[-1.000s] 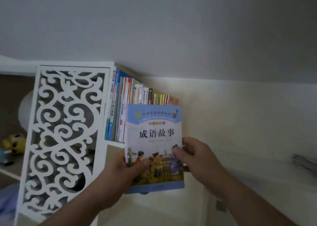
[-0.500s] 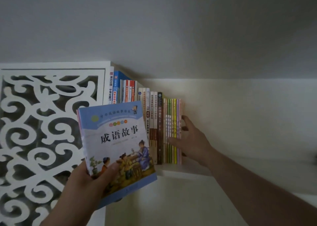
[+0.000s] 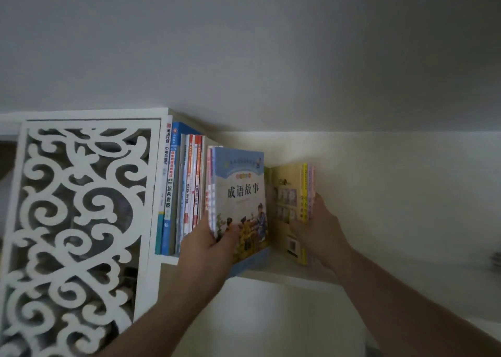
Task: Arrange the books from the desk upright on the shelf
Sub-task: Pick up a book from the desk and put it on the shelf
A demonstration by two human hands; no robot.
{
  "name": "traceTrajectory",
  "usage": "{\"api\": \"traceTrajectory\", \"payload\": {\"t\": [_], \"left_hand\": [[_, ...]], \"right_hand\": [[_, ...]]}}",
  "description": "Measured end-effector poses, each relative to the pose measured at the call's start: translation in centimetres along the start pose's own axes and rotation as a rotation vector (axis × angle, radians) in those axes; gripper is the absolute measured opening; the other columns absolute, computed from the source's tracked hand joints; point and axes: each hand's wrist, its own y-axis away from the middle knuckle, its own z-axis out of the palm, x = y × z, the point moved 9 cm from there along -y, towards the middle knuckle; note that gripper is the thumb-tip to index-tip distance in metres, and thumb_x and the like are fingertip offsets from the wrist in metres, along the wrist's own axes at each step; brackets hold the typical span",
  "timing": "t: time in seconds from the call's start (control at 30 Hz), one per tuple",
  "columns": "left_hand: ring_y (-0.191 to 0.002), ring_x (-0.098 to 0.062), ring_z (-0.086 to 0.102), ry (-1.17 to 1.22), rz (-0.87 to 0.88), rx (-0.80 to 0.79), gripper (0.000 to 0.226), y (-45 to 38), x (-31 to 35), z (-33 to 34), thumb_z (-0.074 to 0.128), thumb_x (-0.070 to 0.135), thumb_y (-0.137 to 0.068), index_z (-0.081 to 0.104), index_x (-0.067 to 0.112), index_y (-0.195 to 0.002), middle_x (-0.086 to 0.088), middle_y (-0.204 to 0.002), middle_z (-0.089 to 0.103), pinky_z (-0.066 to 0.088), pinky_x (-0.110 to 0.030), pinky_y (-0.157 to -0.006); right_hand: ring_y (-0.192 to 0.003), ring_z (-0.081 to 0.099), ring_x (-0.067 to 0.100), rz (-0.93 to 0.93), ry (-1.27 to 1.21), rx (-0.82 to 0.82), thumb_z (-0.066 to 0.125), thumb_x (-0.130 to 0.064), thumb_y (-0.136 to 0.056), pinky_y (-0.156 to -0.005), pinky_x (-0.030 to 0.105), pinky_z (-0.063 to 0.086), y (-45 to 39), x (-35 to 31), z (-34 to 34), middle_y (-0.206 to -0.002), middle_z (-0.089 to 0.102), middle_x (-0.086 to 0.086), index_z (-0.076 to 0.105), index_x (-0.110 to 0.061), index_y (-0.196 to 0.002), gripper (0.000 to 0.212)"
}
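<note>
A left hand (image 3: 210,244) grips the lower corner of a blue storybook (image 3: 240,199), held upright with its long axis vertical, cover facing the viewer, in a gap on the white shelf (image 3: 273,274). The right hand (image 3: 315,230) grips thin books (image 3: 307,191), holding them aside. More books (image 3: 180,191) stand left.

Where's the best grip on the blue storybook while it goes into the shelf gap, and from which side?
Grip the blue storybook at its lower near corner, coming from below and in front, as the left hand does. It stands nearly upright with its far edge entering the gap, so only that near corner stays clear of the neighbouring books. The right hand holds the thin yellow books aside.
</note>
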Motion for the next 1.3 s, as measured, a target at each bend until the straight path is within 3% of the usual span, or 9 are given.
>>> {"api": "traceTrajectory", "payload": {"t": [0.27,0.4,0.5,0.6,0.73,0.9,1.03,1.17,1.3], "left_hand": [[-0.116,-0.017,0.061,-0.487,0.218,0.009,0.054,-2.7,0.8,10.6,0.056,0.031,-0.100,0.035,0.028,-0.150,0.003,-0.131,0.058,0.057,-0.037,-0.092],[-0.124,-0.004,0.054,-0.402,0.232,-0.144,0.070,-1.6,0.5,10.7,0.056,0.049,-0.094,0.022,0.043,-0.155,0.013,-0.141,0.052,0.051,-0.029,-0.099],[-0.107,-0.001,0.060,-0.436,0.196,-0.144,0.050,-1.7,-0.6,8.1,0.072,0.048,-0.090,0.039,0.041,-0.128,0.019,-0.121,0.056,0.048,-0.010,-0.079],[-0.084,-0.011,0.061,-0.666,0.109,-0.091,0.047,-3.0,-1.5,6.1,0.080,0.043,-0.086,0.039,0.032,-0.105,0.015,-0.094,0.056,0.042,-0.019,-0.061],[-0.086,-0.016,0.065,-1.011,0.182,-0.205,0.026,-3.7,-0.6,7.7,0.070,0.047,-0.091,0.050,0.031,-0.094,0.008,-0.096,0.066,0.054,-0.029,-0.073],[-0.085,-0.009,0.066,-0.962,0.172,-0.416,0.014,-5.3,-0.5,7.5,0.066,0.036,-0.094,0.070,0.026,-0.102,0.008,-0.094,0.069,0.059,-0.028,-0.078],[-0.085,-0.011,0.058,-0.777,0.587,-0.135,0.003,-7.5,6.4,6.1,0.064,0.026,-0.093,0.063,0.023,-0.091,0.007,-0.090,0.061,0.055,-0.030,-0.077],[-0.133,-0.023,0.047,-1.112,0.697,-0.280,0.069,-12.7,8.6,8.3,0.071,0.056,-0.087,0.046,0.036,-0.148,0.003,-0.141,0.057,0.038,-0.047,-0.110],[-0.125,-0.024,0.052,-1.257,0.605,-0.443,0.079,-15.6,7.3,9.0,0.075,0.072,-0.075,0.050,0.040,-0.143,0.007,-0.127,0.064,0.039,-0.048,-0.101]], "right_hand": [[-0.120,0.065,0.023,-0.126,0.122,-0.114,0.066,-0.037,-0.097,-0.094,0.033,0.052,1.9,-0.9,-1.2,-0.142,0.062,-0.004,0.024,-0.037,-0.158,0.074],[-0.121,0.063,0.012,-0.161,0.058,-0.195,0.064,-0.045,-0.100,-0.101,0.030,0.051,2.0,-1.2,-0.2,-0.146,0.059,-0.014,0.018,-0.048,-0.160,0.075],[-0.115,0.060,0.006,-0.157,0.035,-0.232,0.067,-0.046,-0.098,-0.095,0.025,0.048,1.6,-0.8,0.6,-0.144,0.058,-0.019,0.021,-0.054,-0.158,0.076],[-0.117,0.064,0.007,-0.148,0.022,-0.240,0.072,-0.049,-0.092,-0.093,0.024,0.051,0.8,-0.8,2.2,-0.141,0.062,-0.021,0.025,-0.058,-0.155,0.079],[-0.113,0.065,0.004,-0.116,0.003,-0.248,0.077,-0.050,-0.086,-0.085,0.012,0.048,0.1,-0.8,4.5,-0.138,0.064,-0.020,0.022,-0.064,-0.154,0.088],[-0.104,0.063,-0.001,-0.064,-0.008,-0.306,0.084,-0.062,-0.077,-0.088,0.015,0.047,-0.9,-0.9,5.0,-0.126,0.060,-0.025,0.009,-0.070,-0.149,0.105],[-0.112,0.060,0.002,-0.083,0.101,-0.379,0.089,-0.052,-0.076,-0.096,0.022,0.050,-1.2,-0.9,6.4,-0.138,0.058,-0.023,-0.005,-0.061,-0.156,0.123],[-0.125,0.062,0.013,-0.088,0.142,-0.341,0.087,-0.060,-0.074,-0.106,0.031,0.051,-1.8,0.0,7.3,-0.151,0.056,-0.014,-0.019,-0.052,-0.159,0.136],[-0.119,0.066,0.014,-0.099,0.131,-0.326,0.085,-0.064,-0.074,-0.103,0.035,0.054,-1.9,0.3,7.4,-0.149,0.058,-0.013,-0.018,-0.055,-0.158,0.133]]}}
